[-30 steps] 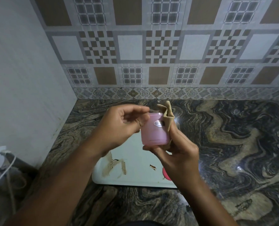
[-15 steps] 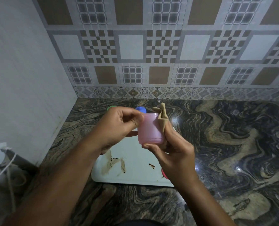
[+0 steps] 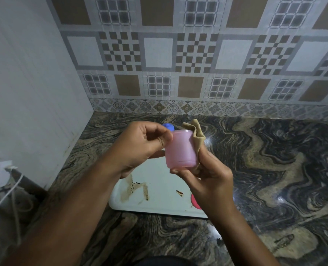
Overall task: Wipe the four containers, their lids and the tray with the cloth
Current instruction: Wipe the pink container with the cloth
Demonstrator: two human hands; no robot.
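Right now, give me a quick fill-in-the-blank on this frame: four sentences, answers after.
1. The container held up between both hands is ____ in colour.
2. The right hand presses a tan ____ against the container's side.
3. The white tray on the counter shows ____ stains.
4. The lid peeking out behind the left hand is ____.

Missing words: pink; cloth; brown; blue.
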